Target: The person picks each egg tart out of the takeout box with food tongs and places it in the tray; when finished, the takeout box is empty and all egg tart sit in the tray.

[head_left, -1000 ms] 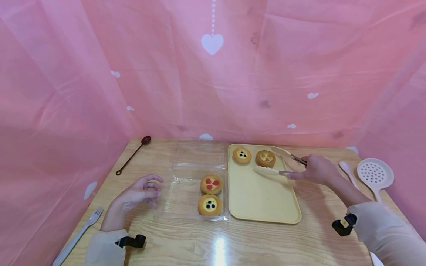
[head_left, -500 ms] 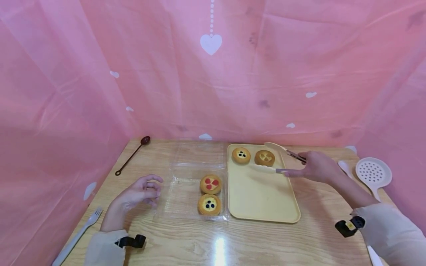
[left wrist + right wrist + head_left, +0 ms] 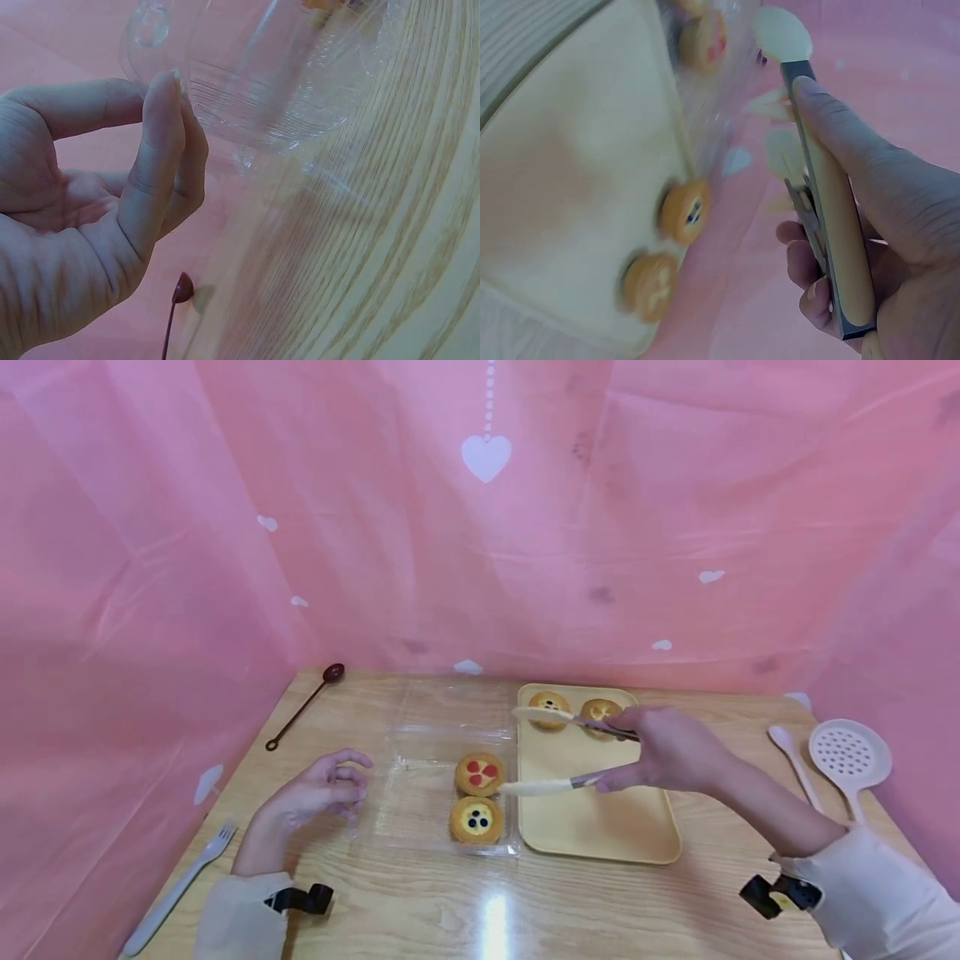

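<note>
My right hand point(image 3: 663, 752) grips cream tongs point(image 3: 543, 787) by their handle, and the arms are spread with nothing between them. The tips reach left over the yellow tray point(image 3: 600, 827), and the near tip ends beside a red-fruit tart point(image 3: 477, 772). That tart and a blueberry tart point(image 3: 476, 819) sit in a clear plastic container point(image 3: 408, 802). Two more tarts point(image 3: 549, 700) point(image 3: 600, 707) lie at the tray's far end, also seen as tarts point(image 3: 684, 211) in the right wrist view. My left hand point(image 3: 330, 785) rests loosely curled at the container's left edge point(image 3: 285, 82), holding nothing.
A dark long-handled spoon point(image 3: 303, 706) lies at the back left and a white fork point(image 3: 180, 885) at the front left. A white spoon point(image 3: 795, 760) and a slotted skimmer point(image 3: 849, 753) lie to the right of the tray. Pink sheeting closes in three sides.
My right hand has carried the tongs left, from beside the tarts at the tray's far end to the tray's left edge near the container. The left hand has stayed put.
</note>
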`<state>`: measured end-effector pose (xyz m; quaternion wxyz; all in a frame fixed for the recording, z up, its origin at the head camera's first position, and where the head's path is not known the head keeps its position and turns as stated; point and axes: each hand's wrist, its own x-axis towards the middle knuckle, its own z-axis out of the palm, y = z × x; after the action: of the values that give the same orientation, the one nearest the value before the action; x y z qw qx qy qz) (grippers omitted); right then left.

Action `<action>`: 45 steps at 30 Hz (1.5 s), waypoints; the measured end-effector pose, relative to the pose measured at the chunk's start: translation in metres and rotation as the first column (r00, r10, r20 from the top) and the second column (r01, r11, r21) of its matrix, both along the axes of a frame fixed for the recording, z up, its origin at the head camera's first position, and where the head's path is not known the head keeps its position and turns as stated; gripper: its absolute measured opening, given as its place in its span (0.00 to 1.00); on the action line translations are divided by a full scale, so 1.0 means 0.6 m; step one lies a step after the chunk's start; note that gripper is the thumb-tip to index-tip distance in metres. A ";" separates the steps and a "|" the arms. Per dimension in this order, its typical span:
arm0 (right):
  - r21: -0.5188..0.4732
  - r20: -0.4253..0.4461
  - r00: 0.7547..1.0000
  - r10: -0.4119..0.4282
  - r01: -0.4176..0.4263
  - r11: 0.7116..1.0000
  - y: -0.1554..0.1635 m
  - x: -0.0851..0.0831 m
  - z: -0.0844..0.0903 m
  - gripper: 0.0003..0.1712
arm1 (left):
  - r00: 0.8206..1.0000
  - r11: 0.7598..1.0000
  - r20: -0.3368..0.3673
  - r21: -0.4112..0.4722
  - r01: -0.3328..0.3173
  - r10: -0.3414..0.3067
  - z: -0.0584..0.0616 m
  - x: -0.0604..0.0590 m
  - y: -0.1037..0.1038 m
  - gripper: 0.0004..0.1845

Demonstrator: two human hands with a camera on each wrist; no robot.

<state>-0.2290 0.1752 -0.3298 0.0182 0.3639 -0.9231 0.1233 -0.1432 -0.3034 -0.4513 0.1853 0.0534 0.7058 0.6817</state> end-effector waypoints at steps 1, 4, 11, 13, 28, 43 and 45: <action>0.013 -0.003 1.000 0.021 -0.021 1.000 -0.007 0.004 0.005 0.51 | 1.000 1.000 -0.001 0.001 0.002 -0.002 0.000 0.000 0.001 0.23; 0.060 -0.015 0.997 0.075 -0.074 0.995 -0.029 0.015 0.017 0.46 | 1.000 1.000 -0.006 0.012 0.013 -0.013 0.001 -0.002 0.002 0.22; 0.224 -0.008 0.988 0.157 -0.151 0.963 -0.082 0.029 0.032 0.34 | 1.000 1.000 -0.008 0.025 0.017 -0.016 0.004 -0.003 0.005 0.23; 0.273 -0.027 0.984 0.174 -0.160 0.949 -0.091 0.031 0.034 0.31 | 1.000 1.000 -0.010 0.022 0.017 -0.017 0.004 -0.002 0.008 0.23; 0.324 -0.090 0.976 0.199 -0.160 0.932 -0.126 0.034 0.020 0.33 | 1.000 0.999 0.011 0.044 0.001 -0.002 0.010 -0.007 0.023 0.21; 0.272 -0.070 0.980 0.184 -0.159 0.949 -0.114 0.022 0.022 0.36 | 1.000 1.000 0.014 0.013 -0.015 0.015 0.013 -0.004 0.021 0.23; 0.307 -0.067 0.981 0.182 -0.153 0.939 -0.114 0.020 0.032 0.35 | 1.000 1.000 0.012 0.017 -0.015 0.015 0.013 -0.002 0.022 0.22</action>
<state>-0.2171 0.1069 -0.3106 -0.0045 0.4452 -0.8948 -0.0344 -0.1444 -0.2904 -0.4437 0.1841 0.0457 0.6991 0.6894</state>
